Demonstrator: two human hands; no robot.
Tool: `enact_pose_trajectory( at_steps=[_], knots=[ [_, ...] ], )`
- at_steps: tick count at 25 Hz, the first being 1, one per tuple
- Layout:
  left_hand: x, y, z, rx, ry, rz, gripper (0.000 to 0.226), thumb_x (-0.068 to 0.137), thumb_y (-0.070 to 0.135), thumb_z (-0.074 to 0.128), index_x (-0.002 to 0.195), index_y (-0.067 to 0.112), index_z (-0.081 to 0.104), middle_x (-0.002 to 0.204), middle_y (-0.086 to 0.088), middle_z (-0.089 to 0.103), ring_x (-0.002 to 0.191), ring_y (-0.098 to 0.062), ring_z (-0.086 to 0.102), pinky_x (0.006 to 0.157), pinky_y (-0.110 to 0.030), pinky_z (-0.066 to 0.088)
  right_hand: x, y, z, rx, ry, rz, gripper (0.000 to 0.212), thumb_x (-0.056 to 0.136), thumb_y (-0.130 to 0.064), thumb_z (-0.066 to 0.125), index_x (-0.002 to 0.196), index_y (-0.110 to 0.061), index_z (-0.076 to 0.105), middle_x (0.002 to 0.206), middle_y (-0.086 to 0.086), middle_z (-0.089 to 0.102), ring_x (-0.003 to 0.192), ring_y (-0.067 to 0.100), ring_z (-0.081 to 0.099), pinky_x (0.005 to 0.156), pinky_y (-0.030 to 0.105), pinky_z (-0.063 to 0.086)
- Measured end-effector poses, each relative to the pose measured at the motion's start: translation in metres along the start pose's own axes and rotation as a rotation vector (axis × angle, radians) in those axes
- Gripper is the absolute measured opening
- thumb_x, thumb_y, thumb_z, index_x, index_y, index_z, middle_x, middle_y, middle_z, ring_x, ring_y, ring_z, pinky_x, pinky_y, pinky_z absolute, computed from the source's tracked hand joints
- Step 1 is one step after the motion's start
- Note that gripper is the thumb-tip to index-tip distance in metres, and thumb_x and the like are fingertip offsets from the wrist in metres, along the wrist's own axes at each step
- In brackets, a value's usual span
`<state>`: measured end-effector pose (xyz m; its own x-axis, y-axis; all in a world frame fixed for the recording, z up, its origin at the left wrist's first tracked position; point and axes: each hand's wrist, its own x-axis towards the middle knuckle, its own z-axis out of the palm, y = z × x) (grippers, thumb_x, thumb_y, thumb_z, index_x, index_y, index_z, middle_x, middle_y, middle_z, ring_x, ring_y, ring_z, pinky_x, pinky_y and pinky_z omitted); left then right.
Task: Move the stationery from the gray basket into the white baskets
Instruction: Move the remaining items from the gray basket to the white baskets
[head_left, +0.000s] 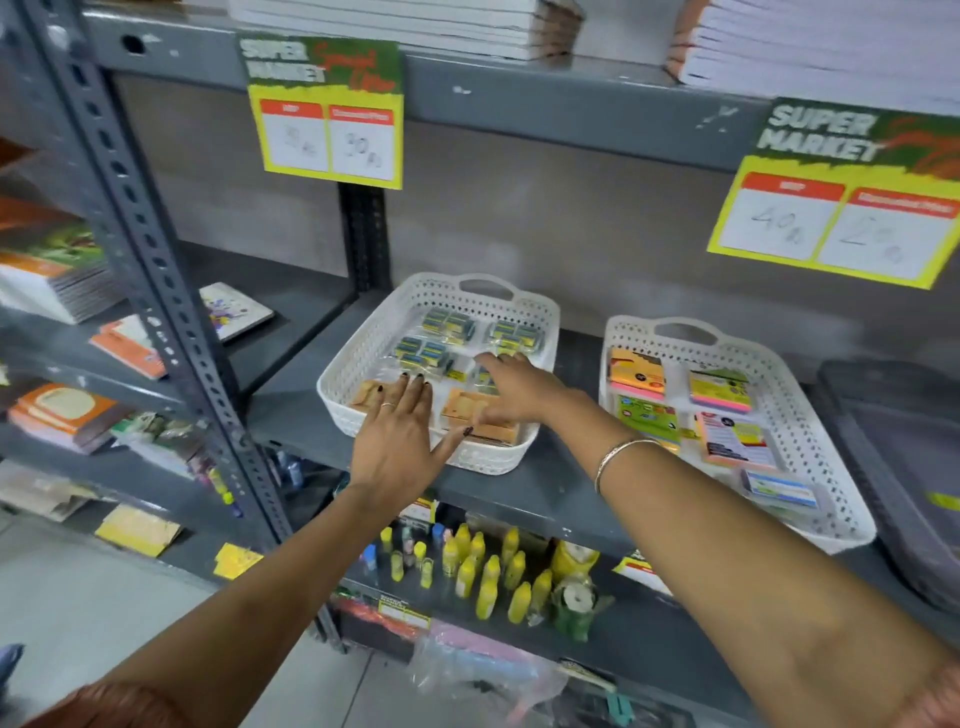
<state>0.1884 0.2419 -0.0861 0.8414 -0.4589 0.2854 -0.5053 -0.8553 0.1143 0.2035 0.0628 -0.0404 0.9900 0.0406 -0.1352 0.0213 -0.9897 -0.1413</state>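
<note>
Two white baskets stand on the grey shelf. The left white basket (363, 332) holds several clear packs of blue-and-yellow items (448, 323) and tan boxes (488, 415). My left hand (400, 441) lies flat over its front rim, fingers spread, holding nothing. My right hand (514, 387) reaches into the same basket, fingers stretched over the packs, blurred; nothing shows in its grip. The right white basket (810, 415) holds bright sticky-note pads (719, 391). The gray basket (893, 467) sits at the far right edge, mostly cut off.
Price signs (327, 111) hang from the shelf above, which carries notebook stacks (821, 47). The shelf below holds yellow glue bottles (488, 571). A perforated steel upright (156, 291) stands left, with notebooks (62, 410) on the neighbouring shelves.
</note>
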Motion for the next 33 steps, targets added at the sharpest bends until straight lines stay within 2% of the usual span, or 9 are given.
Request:
enact_pose_trajectory(
  at_steps=[2,6,11,16,18,20,25,29,33],
  knots=[
    [0.005,0.013,-0.001,-0.035,0.005,0.025,0.076,0.090,0.059,0.024,0.143,0.005,0.020,0.155,-0.010,0.020,0.144,-0.020,0.012,0.118,-0.039,0.004,-0.015,0.023,-0.015,0.039,0.067,0.063,0.092,0.076,-0.043,0.072,0.149,-0.017,0.023,0.154,0.010,0.032,0.142,0.030,0.026,0.108,0.047,0.036],
    [0.015,0.079,-0.002,-0.141,0.040,0.177,0.072,0.091,0.055,0.028,0.144,0.007,0.019,0.156,-0.008,0.018,0.144,-0.020,0.012,0.119,-0.039,0.005,-0.065,0.093,-0.030,0.058,0.218,0.229,0.072,0.085,-0.039,0.065,0.144,-0.013,0.034,0.146,0.014,0.041,0.136,0.032,0.034,0.105,0.042,0.037],
    [0.013,0.193,0.003,-0.271,-0.027,0.526,0.068,0.093,0.051,0.033,0.145,0.010,0.017,0.157,-0.008,0.015,0.144,-0.020,0.010,0.117,-0.035,0.006,-0.147,0.199,-0.033,0.043,0.269,0.468,0.060,0.091,-0.033,0.058,0.142,-0.010,0.036,0.144,0.016,0.042,0.135,0.032,0.036,0.108,0.041,0.037],
    [0.010,0.303,0.024,-0.096,-0.155,0.830,0.070,0.093,0.053,0.029,0.146,0.012,0.008,0.158,-0.006,0.007,0.145,-0.019,0.007,0.117,-0.038,0.009,-0.227,0.296,-0.031,0.069,0.257,0.630,0.049,0.093,-0.022,0.053,0.137,-0.007,0.042,0.145,0.016,0.045,0.133,0.030,0.045,0.106,0.037,0.041],
    [0.011,0.330,0.030,-0.048,-0.167,0.880,0.071,0.092,0.055,0.028,0.146,0.011,0.008,0.158,-0.007,0.007,0.144,-0.019,0.008,0.117,-0.039,0.010,-0.251,0.319,-0.027,0.072,0.198,0.657,0.050,0.093,-0.024,0.056,0.137,-0.006,0.044,0.144,0.015,0.048,0.130,0.030,0.048,0.103,0.035,0.041],
    [0.009,0.352,0.034,-0.041,-0.168,0.919,0.073,0.092,0.055,0.029,0.145,0.010,0.010,0.158,-0.008,0.010,0.144,-0.019,0.010,0.117,-0.038,0.011,-0.270,0.335,-0.021,0.104,0.001,0.671,0.052,0.090,-0.028,0.063,0.135,-0.005,0.048,0.141,0.015,0.051,0.128,0.030,0.049,0.104,0.033,0.040],
    [0.006,0.377,0.046,-0.068,-0.229,0.950,0.075,0.091,0.057,0.032,0.145,0.009,0.011,0.157,-0.008,0.013,0.144,-0.019,0.010,0.117,-0.034,0.010,-0.291,0.349,-0.005,0.211,-0.383,0.767,0.063,0.083,-0.012,0.066,0.140,-0.012,0.039,0.145,0.015,0.047,0.131,0.035,0.049,0.109,0.045,0.042],
    [0.005,0.376,0.050,-0.087,-0.213,0.927,0.079,0.089,0.060,0.031,0.146,0.010,0.009,0.157,-0.008,0.011,0.144,-0.019,0.010,0.115,-0.031,0.010,-0.298,0.350,0.000,0.075,-0.436,0.715,0.056,0.083,-0.006,0.059,0.136,-0.017,0.043,0.136,0.012,0.052,0.100,0.025,0.053,0.080,0.031,0.043],
    [0.003,0.376,0.051,-0.119,-0.212,0.915,0.081,0.088,0.062,0.031,0.145,0.010,0.009,0.157,-0.008,0.011,0.144,-0.019,0.010,0.114,-0.031,0.010,-0.298,0.347,0.006,0.057,-0.368,0.722,0.047,0.083,-0.005,0.055,0.128,-0.020,0.048,0.129,0.009,0.054,0.098,0.025,0.053,0.076,0.030,0.040]
  ],
)
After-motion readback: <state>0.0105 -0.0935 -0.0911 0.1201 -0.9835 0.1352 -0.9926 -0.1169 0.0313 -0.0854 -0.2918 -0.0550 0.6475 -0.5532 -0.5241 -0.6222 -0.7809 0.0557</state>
